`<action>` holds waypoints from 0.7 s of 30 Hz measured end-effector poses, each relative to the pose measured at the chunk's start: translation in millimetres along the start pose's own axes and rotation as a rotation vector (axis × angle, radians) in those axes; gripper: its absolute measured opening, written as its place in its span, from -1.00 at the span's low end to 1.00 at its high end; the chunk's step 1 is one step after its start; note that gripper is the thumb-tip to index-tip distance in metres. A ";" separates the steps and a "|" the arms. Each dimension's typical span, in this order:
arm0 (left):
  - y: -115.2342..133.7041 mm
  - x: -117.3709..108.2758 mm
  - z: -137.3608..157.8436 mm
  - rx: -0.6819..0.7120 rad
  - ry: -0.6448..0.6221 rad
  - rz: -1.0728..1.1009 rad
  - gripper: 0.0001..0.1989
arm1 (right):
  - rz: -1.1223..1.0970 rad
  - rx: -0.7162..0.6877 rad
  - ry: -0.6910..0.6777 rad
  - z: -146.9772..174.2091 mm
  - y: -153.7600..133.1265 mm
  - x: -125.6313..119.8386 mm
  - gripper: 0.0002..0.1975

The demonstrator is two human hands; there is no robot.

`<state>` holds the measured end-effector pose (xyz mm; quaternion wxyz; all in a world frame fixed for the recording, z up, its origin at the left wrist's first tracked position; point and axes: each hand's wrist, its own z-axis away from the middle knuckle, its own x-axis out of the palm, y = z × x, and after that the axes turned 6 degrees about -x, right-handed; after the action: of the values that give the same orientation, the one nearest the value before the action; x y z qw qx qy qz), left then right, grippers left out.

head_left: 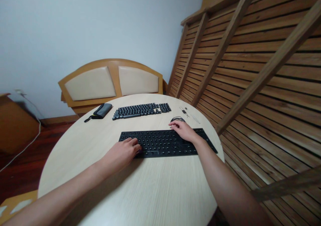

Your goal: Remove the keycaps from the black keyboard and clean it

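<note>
A black keyboard base [163, 145] with its keycaps off lies across the table before me. Over its left part, my left hand [129, 149] is closed, with curled fingers bent down onto the key positions. Whatever those fingertips hold, if anything, is hidden beneath them. My right hand [184, 131] rests over the back edge of the base, right of the middle, its fingers stretched out to the left. Just behind these fingers is a coiled black cable [177, 119]. Farther back, loose black keycaps [136, 110] are laid out in keyboard order, with gaps toward the right.
The round pale table [82, 152] bears a dark zip pouch [102, 110] at the back left. Several small items, including a thin light tool [195, 119], lie at the back right. A slatted wooden frame [240, 68] leans close on the right; a headboard [112, 80] stands behind.
</note>
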<state>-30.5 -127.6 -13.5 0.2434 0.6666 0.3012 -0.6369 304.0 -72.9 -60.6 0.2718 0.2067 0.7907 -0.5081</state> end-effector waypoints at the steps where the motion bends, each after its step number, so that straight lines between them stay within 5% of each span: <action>1: -5.0 -0.5 4.0 -0.013 -0.009 0.012 -0.77 | -0.002 -0.002 0.000 -0.1 0.9 0.1 -0.79; 14: -67.7 -21.1 42.6 -0.184 -0.156 0.079 -0.72 | -0.004 0.008 -0.008 -0.4 -2.2 -0.7 -0.80; 21: -40.5 -26.4 13.1 -0.126 -0.027 0.117 -0.76 | 0.002 0.009 -0.012 -1.0 -0.9 -1.2 -0.80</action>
<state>-68.8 -111.0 14.3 0.3256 0.6577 0.2981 -0.6104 304.2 -72.5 -58.9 0.2759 0.2056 0.7868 -0.5125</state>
